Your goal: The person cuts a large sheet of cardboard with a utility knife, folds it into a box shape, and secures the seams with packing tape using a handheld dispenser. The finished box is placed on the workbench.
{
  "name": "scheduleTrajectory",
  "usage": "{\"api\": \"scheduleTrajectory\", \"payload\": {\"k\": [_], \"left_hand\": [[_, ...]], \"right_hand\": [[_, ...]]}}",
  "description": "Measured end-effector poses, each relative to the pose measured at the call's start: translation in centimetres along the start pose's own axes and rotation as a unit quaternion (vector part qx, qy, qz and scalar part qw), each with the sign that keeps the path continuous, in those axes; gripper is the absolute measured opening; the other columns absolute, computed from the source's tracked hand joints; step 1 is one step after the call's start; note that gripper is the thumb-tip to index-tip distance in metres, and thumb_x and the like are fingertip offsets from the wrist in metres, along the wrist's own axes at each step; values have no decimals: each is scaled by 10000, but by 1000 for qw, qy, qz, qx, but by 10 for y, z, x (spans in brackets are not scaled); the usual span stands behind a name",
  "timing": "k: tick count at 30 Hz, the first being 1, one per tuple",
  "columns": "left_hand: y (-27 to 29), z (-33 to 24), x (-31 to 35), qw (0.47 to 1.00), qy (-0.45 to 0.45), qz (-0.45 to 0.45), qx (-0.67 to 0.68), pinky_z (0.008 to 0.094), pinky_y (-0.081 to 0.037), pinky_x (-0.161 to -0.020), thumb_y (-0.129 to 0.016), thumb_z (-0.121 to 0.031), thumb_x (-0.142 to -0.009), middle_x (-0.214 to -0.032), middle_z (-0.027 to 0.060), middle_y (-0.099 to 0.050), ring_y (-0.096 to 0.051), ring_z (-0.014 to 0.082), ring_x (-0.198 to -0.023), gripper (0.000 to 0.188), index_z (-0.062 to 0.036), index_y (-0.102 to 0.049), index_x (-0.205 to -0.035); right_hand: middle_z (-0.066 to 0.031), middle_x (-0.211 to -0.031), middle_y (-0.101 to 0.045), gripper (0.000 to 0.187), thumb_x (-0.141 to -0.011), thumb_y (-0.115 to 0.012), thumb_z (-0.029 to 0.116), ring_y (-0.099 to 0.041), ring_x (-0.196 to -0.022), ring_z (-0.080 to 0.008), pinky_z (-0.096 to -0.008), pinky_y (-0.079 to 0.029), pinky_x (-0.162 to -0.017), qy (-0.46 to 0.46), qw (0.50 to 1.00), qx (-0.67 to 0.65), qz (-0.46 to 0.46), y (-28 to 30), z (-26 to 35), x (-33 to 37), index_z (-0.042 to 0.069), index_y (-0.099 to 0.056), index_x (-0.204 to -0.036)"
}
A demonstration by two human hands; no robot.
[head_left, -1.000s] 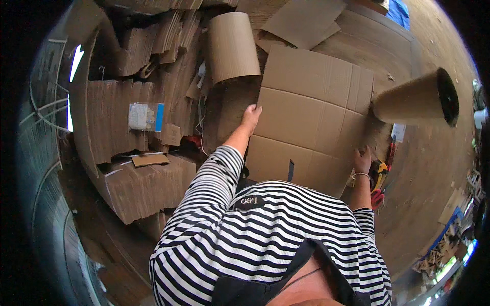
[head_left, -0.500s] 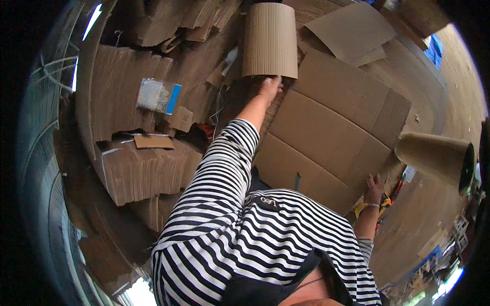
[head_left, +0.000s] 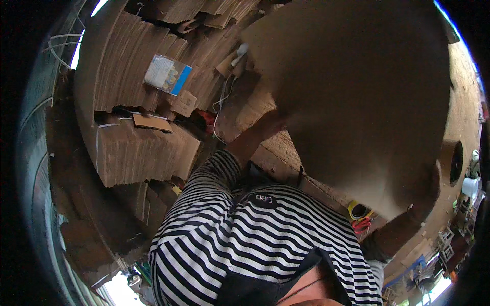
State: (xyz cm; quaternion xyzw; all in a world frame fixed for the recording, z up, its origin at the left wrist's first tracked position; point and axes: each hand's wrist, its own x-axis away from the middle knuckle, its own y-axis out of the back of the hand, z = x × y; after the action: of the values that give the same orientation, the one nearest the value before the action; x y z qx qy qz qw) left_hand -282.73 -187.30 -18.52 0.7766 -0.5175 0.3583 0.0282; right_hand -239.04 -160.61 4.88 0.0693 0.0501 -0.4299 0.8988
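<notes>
A large brown cardboard sheet is raised off the table and tilted up in front of me, hiding much of the work surface. My left hand is at its left edge, with the fingers dark, blurred and partly hidden. At the right edge my right hand holds the sheet, its fingers wrapped round the border. Under the sheet's near right corner lie red-handled scissors and a round yellow-and-black object that looks like a tape roll.
Tall stacks of flat cardboard stand on the left, with a clear packet with a blue strip lying on them. A white cable hangs beside the stacks. Wooden boards show beneath the sheet. A rolled cardboard piece stands at the right.
The cardboard sheet that lay flat has come up off the table toward me. My left hand has drawn back from the corrugated roll to the sheet's edge; my right hand has moved outward right.
</notes>
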Motion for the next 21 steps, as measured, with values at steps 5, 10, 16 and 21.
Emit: {"api": "scheduleTrajectory", "payload": {"k": [5, 10, 16, 21], "left_hand": [[-14, 102, 103, 980, 108, 88, -142, 372, -423, -963, -601, -320, -945, -1122, 36, -624, -559, 197, -1082, 362, -67, -601, -1204], [-43, 146, 141, 908, 194, 284, -238, 352, -475, -891, -637, -287, -923, -1009, 26, -686, -603, 172, -1012, 279, -68, -684, -1090], [-38, -33, 93, 981, -12, 189, -39, 352, -502, -886, -639, -294, -925, -1040, 106, -688, -624, 198, -1019, 282, -35, -670, -1035], [92, -120, -30, 918, -235, -318, -14, 327, -471, -872, -658, -298, -917, -1115, 79, -611, -584, 176, -942, 369, -39, -556, -1160]], "right_hand": [[-124, -1200, -611, 333, -873, -568, 84, -570, -1109, -288, -361, -436, -989, 174, 946, 260, 82, -185, 45, -118, 78, -639, -1198], [-96, -1307, -529, 438, -816, -586, 174, -480, -1224, -275, -487, -333, -1073, 334, 804, 456, 181, -293, -74, -116, 248, -609, -1247], [-108, -1423, -418, 644, -794, -720, 367, -383, -1328, -308, -499, -308, -1087, -103, 751, 577, 303, -269, -187, -2, 232, -475, -1374], [-111, -1477, -339, 753, -750, -752, 376, -331, -1361, -331, -481, -362, -1057, -193, 682, 585, 394, -232, -206, 44, 233, -437, -1418]]}}
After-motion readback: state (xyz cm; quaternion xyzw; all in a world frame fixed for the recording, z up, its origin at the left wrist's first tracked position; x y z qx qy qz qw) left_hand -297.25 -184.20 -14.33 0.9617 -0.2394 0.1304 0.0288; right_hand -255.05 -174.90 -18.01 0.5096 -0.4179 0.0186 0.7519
